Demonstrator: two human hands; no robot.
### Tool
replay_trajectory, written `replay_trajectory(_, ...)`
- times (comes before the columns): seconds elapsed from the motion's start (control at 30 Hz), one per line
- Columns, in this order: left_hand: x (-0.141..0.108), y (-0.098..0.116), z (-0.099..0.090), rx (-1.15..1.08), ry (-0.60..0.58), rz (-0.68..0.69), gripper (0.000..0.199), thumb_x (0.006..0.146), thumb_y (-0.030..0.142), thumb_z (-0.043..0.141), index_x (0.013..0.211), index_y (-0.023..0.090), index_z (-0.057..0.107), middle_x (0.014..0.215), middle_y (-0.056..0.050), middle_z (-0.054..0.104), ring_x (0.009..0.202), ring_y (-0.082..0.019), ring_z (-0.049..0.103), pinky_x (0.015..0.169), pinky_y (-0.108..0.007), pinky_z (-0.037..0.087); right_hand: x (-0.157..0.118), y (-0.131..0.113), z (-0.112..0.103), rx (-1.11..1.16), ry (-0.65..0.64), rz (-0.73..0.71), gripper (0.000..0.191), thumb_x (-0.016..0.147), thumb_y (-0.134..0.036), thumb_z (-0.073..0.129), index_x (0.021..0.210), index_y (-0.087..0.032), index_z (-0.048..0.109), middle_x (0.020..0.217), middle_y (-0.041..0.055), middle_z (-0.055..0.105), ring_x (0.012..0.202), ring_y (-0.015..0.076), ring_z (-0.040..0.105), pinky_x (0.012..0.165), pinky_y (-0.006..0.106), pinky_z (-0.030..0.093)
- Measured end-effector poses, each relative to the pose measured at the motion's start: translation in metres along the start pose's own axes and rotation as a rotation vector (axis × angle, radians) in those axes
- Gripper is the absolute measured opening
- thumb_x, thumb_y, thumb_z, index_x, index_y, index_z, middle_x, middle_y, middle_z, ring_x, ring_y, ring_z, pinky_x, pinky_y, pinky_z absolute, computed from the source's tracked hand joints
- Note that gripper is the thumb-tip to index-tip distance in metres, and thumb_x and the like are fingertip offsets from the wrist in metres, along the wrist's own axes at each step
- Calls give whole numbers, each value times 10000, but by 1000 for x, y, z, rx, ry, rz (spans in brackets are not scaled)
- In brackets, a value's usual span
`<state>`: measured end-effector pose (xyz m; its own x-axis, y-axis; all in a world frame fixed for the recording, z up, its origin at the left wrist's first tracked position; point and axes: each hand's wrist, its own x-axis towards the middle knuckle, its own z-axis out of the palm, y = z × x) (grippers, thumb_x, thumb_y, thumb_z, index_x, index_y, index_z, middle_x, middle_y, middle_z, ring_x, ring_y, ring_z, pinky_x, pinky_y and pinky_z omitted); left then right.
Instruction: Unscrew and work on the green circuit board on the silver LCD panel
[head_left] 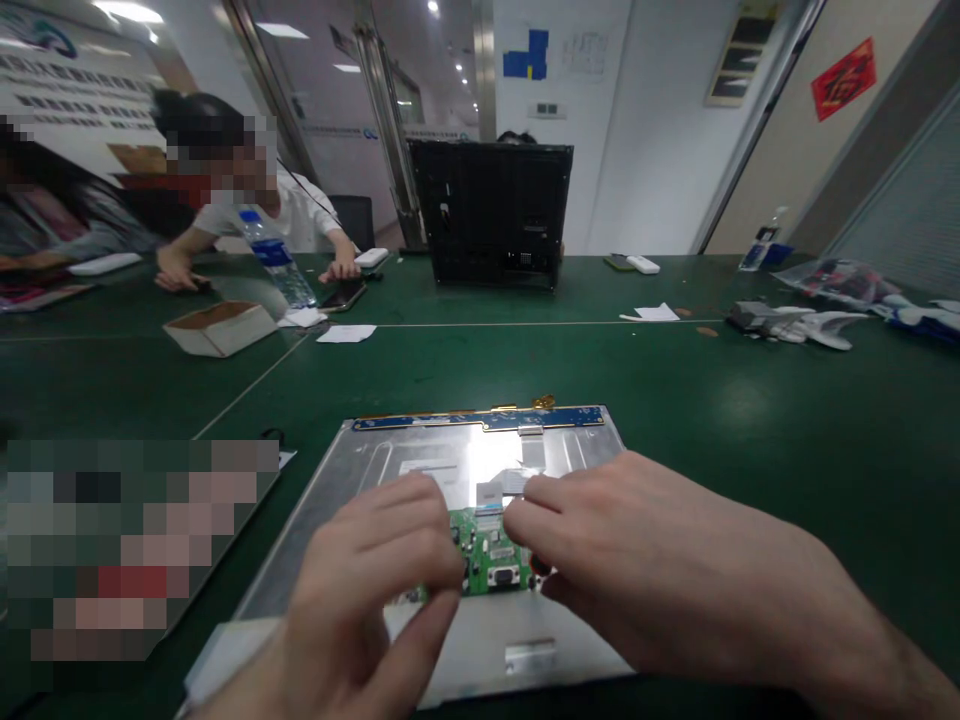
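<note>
Green PCB [491, 550] at lower ctr of frame, on metal panel [315, 510] flat on desk [720, 430]. PCB sits btwn L hand [382, 570] & R hand [592, 530]; R hand nearer flat cable [490, 495] at its top edge. Both curled narrow; can't tell if gripping. PCB's long axis unclear, ends hidden.

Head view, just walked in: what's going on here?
A person has both hands at a green circuit board on a metal-backed panel lying on the table. The left hand is by the board's left side, the right hand by its right. A flat cable meets the board's far edge. The fingertips are partly hidden, so each grip is unclear.
</note>
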<state>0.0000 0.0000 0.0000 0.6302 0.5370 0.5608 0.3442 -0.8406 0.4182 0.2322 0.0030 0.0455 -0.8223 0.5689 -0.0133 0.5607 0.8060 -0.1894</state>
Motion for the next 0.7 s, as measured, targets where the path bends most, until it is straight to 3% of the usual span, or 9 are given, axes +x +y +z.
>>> replay_trajectory(0.07,14,-19,6,19,-82,-58,183,855,189,441,689,216,512,618,-3,540,572,-182,511,547,-323,399,-1,1,-2,15,-10,-2,111,874,-150,554,968,-201,525,883,-1,657,708,155,571,544,303,337)
replay_trajectory(0.13,19,-31,18,73,-336,-158,129,841,218,509,725,206,565,680,-18,592,652,-202,547,608,-328,432,-2,2,-2,28,-8,12,149,855,-131,558,978,-205,517,872,-8,660,694,154,570,535,298,333)
replay_trajectory(0.2,18,-36,32,76,-487,-162,86,825,239,587,896,215,630,896,-44,668,817,-239,597,723,-360,472,-2,4,-2,36,4,42,174,849,-125,561,994,-210,513,874,-9,668,702,157,581,528,297,320)
replay_trajectory(0.3,11,-38,52,46,-521,-144,224,787,243,644,1007,219,616,1088,-73,664,978,-284,594,814,-404,484,-1,5,-1,48,11,63,176,844,-107,566,981,-210,522,888,-4,678,722,154,593,532,292,308)
replay_trajectory(0.43,2,-36,70,65,-473,-136,202,759,169,583,958,196,599,1064,-90,671,987,-291,595,824,-412,484,0,4,0,52,26,72,158,847,-118,590,957,-211,524,850,-13,672,686,144,588,524,297,291)
replay_trajectory(0.57,-5,-33,77,79,-366,-100,292,753,144,547,1035,208,586,1107,-91,667,1029,-302,593,806,-416,480,4,4,1,41,22,65,131,889,-155,569,999,-208,522,859,-14,674,720,155,616,543,299,321)
replay_trajectory(0.7,-11,-33,80,104,-347,-84,228,778,142,533,988,206,598,1100,-94,670,997,-289,607,790,-408,479,6,3,0,28,11,66,128,876,-181,594,986,-202,532,883,-5,668,728,161,601,556,305,337)
